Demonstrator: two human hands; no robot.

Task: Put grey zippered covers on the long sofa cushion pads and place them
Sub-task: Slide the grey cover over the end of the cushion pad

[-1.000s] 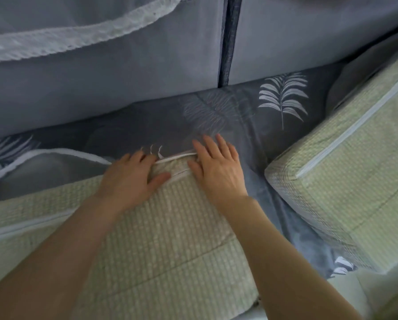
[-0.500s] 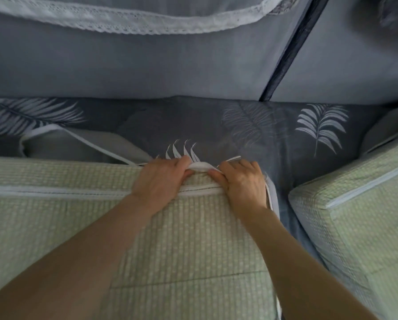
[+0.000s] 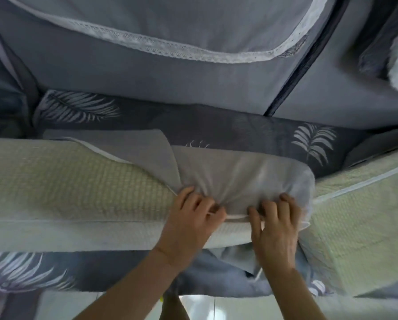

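Note:
A long pale green woven cushion pad [image 3: 73, 181] lies across the sofa seat. A grey cover [image 3: 239, 174] with a white piped edge is drawn over its right end, inside out and bunched. My left hand [image 3: 191, 222] grips the cover's white edge near the middle of the pad. My right hand [image 3: 276, 229] pinches the same edge at the pad's right end. A second green pad [image 3: 359, 227] lies at the right, touching the covered end.
Grey sofa back cushions [image 3: 170, 72] with white lace trim rise behind. A dark grey leaf-print sheet [image 3: 216, 125] covers the seat and hangs over the front edge [image 3: 54, 273]. Pale floor [image 3: 216, 306] shows below.
Both hands have pulled the grey cover toward me over the pad's right end; before, only its white edge lay at the pad's far side. The view has shifted left and up.

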